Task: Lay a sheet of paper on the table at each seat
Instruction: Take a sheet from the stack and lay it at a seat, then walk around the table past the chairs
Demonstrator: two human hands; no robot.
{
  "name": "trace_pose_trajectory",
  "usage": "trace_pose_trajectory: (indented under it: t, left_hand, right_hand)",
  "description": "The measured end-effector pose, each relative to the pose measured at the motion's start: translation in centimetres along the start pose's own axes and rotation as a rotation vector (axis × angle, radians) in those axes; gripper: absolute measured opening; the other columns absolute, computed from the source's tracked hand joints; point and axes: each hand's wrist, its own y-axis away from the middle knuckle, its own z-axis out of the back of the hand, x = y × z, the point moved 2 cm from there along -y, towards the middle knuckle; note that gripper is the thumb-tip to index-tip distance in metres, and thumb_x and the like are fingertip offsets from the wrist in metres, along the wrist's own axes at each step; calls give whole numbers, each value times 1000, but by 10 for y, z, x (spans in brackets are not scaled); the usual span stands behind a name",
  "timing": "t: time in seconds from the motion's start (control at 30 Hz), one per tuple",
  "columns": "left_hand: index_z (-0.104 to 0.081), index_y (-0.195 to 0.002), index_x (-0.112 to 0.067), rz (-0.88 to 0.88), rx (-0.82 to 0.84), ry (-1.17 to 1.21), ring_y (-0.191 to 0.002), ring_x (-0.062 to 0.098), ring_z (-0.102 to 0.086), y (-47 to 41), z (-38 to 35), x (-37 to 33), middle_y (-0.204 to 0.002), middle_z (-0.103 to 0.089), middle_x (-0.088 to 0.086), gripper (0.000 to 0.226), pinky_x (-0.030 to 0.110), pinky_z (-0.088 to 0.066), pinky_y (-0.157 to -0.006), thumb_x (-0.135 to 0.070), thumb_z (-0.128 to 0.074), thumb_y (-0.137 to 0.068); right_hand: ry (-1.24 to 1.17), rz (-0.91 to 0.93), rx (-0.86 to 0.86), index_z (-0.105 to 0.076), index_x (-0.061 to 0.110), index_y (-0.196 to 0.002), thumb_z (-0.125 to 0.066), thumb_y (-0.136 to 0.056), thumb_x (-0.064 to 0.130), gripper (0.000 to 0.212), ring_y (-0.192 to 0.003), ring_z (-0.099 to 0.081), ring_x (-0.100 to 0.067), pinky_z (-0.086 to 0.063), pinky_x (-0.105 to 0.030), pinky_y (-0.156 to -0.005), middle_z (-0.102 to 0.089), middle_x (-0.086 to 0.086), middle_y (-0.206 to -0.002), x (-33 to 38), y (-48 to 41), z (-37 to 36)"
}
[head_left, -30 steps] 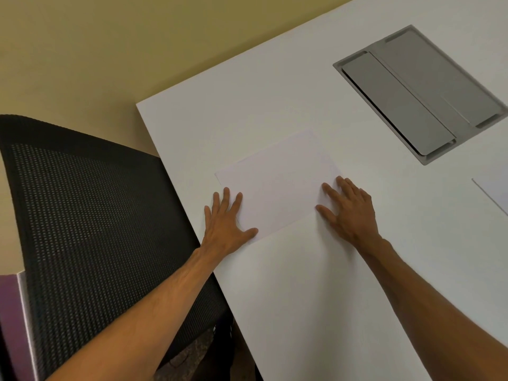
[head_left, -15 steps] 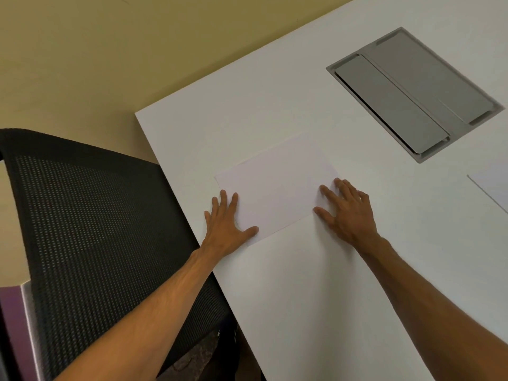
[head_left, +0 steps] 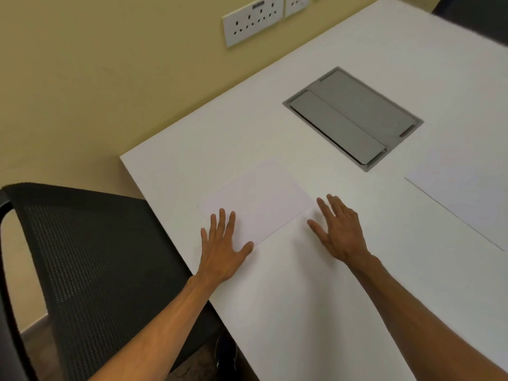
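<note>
A white sheet of paper lies flat on the white table, close to its left edge, in front of a black mesh chair. My left hand rests flat with spread fingers on the sheet's near left corner. Just off the sheet's right corner, my right hand is spread with fingers apart, over the bare table; whether it touches the surface I cannot tell. A second sheet lies at the table's right side, partly cut off by the frame.
A grey cable hatch is set into the table beyond the sheets. White wall sockets sit on the yellow wall behind. The back of a dark chair shows at the top right corner.
My right hand has slid off the sheet's right corner onto the table. The left hand stays on the near corner. The view has tilted up, showing the sockets and more of the second sheet.
</note>
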Motion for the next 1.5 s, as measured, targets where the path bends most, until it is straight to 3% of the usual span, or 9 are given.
trace_pose_trajectory:
  t: [0.23,0.4,0.7,0.9,1.23,1.5]
  left_hand:
    - [14,-158,-28,-221,-105,-106,-150,18,29,26,24,-77,-165,26,-2,84,50,15,-123,-69,-25,-96]
    - [6,-159,-28,-402,-195,-174,-153,22,22,34,43,-128,-167,18,2,80,53,13,-123,-67,-23,-95]
    - [8,-158,-28,-649,-185,-196,-153,24,21,81,66,-163,-166,19,3,83,56,12,-122,-69,-21,-92]
    - [12,-157,-27,-821,-166,-168,-152,22,24,143,85,-174,-166,22,1,83,54,14,-122,-68,-19,-93]
    - [12,-158,-31,-1102,-149,-86,-153,19,22,235,89,-220,-167,20,-1,86,54,11,-124,-73,-19,-91]
    - [13,-158,-34,-1276,-116,-9,-154,17,21,338,51,-287,-167,20,-4,84,54,7,-124,-71,-23,-92]
  right_hand:
    - [-52,-97,-96,-25,19,-157,-34,-102,55,67,-154,-15,-25,-20,-44,-120,-21,-9,-165,-4,44,38]
    - [-81,-169,-164,-17,23,-159,-29,-102,56,67,-155,-4,-20,-9,-43,-123,-11,-5,-167,1,81,63]
    - [-26,-352,-379,-9,29,-160,-20,-102,60,67,-154,7,-19,4,-51,-124,0,1,-167,45,179,112]
    - [5,-522,-470,-1,33,-159,-19,-101,61,67,-153,15,-15,17,-45,-121,7,4,-167,81,247,134]
    - [-39,-693,-689,-3,31,-160,-23,-103,57,65,-154,11,-13,3,-45,-125,4,4,-168,100,386,185]
    - [37,-850,-826,0,34,-159,-20,-103,60,65,-154,12,-14,6,-43,-124,7,5,-168,71,538,220]
